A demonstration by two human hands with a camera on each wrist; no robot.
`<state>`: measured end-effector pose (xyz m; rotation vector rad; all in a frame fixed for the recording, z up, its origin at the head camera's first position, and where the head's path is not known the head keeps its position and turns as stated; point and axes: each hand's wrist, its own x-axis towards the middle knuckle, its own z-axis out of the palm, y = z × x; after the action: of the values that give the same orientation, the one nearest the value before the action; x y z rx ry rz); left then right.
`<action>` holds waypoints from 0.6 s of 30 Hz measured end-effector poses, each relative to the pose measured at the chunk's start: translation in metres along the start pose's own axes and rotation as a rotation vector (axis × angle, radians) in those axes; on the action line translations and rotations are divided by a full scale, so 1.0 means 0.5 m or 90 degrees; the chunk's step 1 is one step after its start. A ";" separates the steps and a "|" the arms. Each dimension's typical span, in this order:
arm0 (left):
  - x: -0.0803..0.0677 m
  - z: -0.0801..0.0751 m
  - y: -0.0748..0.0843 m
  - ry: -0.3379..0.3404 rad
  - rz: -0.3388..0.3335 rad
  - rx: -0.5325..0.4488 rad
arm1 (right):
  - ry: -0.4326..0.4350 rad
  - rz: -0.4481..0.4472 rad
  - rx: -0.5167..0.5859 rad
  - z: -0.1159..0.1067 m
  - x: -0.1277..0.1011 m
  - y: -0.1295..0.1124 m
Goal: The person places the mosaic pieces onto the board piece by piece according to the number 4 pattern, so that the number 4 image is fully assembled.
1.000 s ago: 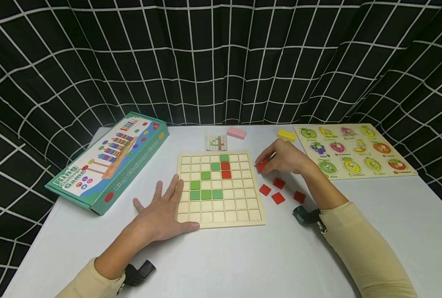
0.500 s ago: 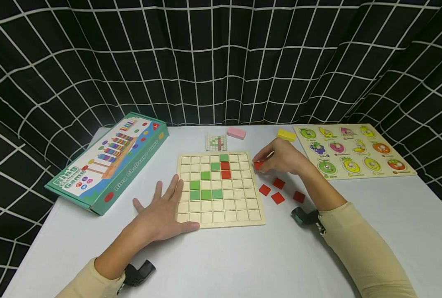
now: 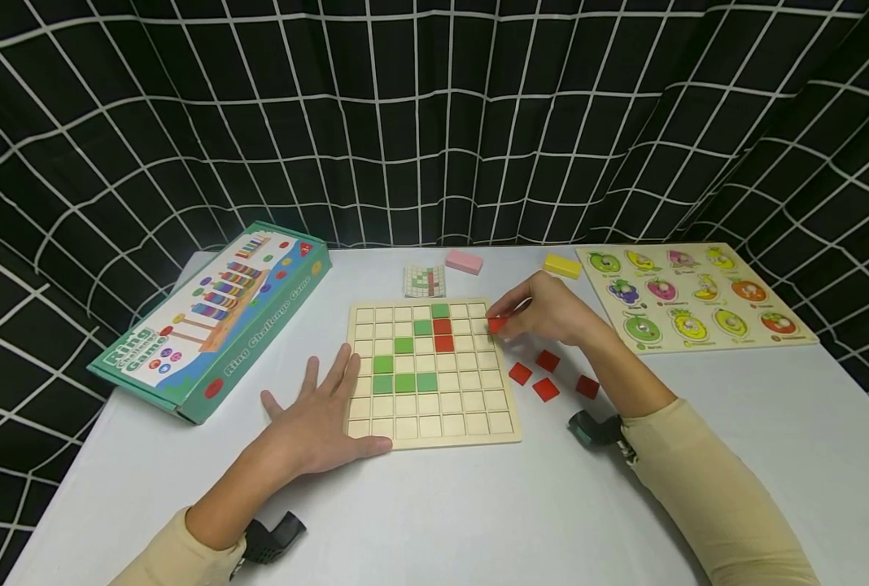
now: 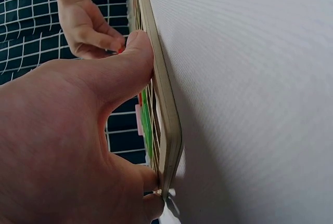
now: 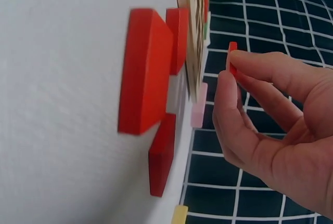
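Right hand (image 3: pixel 552 313) hangs at the board's (image 3: pixel 432 423) right edge, pinching a red tile (image 3: pixel 497 325); the squares just under it lie bare. Green tiles (image 3: pixel 405 382) and red tiles (image 3: pixel 443 334) fill the middle. Left hand (image 3: pixel 317 423) lies flat over the near-left corner, blocking that side. Four loose tiles (image 3: pixel 546 389) sit right of the board, below the right wrist. White table (image 3: pixel 478 505) in front is open.
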<state>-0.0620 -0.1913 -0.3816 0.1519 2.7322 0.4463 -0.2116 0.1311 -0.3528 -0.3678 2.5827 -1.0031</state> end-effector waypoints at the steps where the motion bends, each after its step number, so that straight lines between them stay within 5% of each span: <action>1: 0.000 0.000 0.000 0.000 0.000 0.001 | -0.001 0.002 0.000 0.002 0.001 -0.001; 18: 0.003 0.000 -0.003 -0.003 -0.001 0.005 | -0.021 0.021 0.015 0.034 0.006 -0.026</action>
<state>-0.0635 -0.1923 -0.3826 0.1532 2.7290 0.4346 -0.2062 0.1106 -0.3563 -0.3329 2.5367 -1.0070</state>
